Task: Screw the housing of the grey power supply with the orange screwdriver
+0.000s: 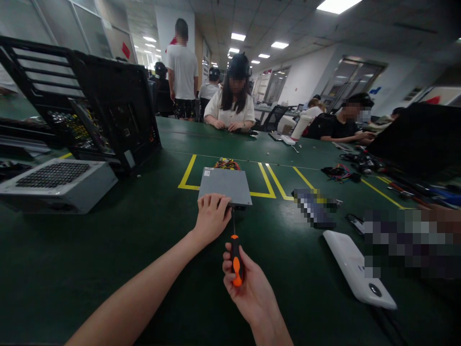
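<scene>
A grey metal power supply unit (226, 185) lies flat on the green table, its bundle of coloured cables (227, 164) at the far side. My left hand (213, 211) holds it at the near left edge, fingers bent over the top. In my right hand (245, 278) is a screwdriver (236, 262) with a black and orange handle, fingers wrapped round it. Its thin shaft points away from me and reaches the near side of the power supply, right beside my left fingertips. The tip is hidden there.
A black computer case (118, 115) and a second power supply (57, 185) stand at the left. To the right lie a white power bank (360, 269), a phone-like blurred object (313, 209) and loose cables (340, 173). Yellow tape (187, 173) marks the table. A person (230, 103) sits opposite.
</scene>
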A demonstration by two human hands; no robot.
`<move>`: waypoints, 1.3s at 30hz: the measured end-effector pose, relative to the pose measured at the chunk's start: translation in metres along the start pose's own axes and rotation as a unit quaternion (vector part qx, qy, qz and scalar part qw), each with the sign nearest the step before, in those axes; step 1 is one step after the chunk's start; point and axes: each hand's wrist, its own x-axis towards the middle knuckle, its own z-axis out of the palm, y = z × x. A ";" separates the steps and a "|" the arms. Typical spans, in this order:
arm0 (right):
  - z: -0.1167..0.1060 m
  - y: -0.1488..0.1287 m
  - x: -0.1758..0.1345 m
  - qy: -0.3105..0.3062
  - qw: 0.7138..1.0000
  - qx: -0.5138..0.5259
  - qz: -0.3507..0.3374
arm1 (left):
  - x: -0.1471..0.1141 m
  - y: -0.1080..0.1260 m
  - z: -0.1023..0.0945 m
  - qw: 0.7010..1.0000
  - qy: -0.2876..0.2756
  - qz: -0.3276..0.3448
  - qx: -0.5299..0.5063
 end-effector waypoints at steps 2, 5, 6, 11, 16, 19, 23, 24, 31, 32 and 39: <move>0.002 0.000 -0.001 -0.013 1.000 0.007 0.006 | 0.000 0.000 0.000 1.000 -0.002 0.000 0.000; 0.005 0.000 -0.002 -0.010 1.000 0.026 -0.011 | 0.000 0.000 0.000 1.000 -0.001 -0.002 -0.001; 0.005 0.000 -0.002 -0.004 1.000 0.028 -0.015 | 0.000 0.000 -0.001 1.000 -0.001 -0.004 -0.002; 0.004 -0.001 -0.001 0.007 1.000 0.004 -0.003 | -0.001 0.000 -0.001 1.000 -0.014 -0.006 -0.003; 0.004 -0.004 0.001 -0.035 0.999 0.015 0.007 | -0.001 -0.001 0.000 1.000 -0.018 -0.008 -0.001; 0.004 -0.004 0.002 -0.024 0.999 0.031 -0.009 | -0.001 -0.001 0.001 1.000 -0.018 -0.007 0.000; 0.003 -0.002 0.005 -0.005 1.000 0.013 -0.009 | -0.001 -0.001 0.001 1.000 -0.015 -0.008 0.006; 0.002 -0.002 0.005 -0.005 1.000 0.006 -0.007 | -0.001 -0.001 0.001 1.000 -0.015 -0.009 0.006; 0.006 0.000 0.003 -0.014 1.000 0.010 -0.024 | -0.001 -0.001 0.000 1.000 -0.021 -0.004 0.001; 0.006 0.000 0.003 -0.009 0.999 0.013 -0.028 | -0.001 -0.001 0.000 1.000 -0.022 -0.004 0.001; 0.003 -0.001 0.004 0.003 1.000 0.013 -0.006 | -0.001 0.000 0.000 1.000 -0.024 -0.005 0.002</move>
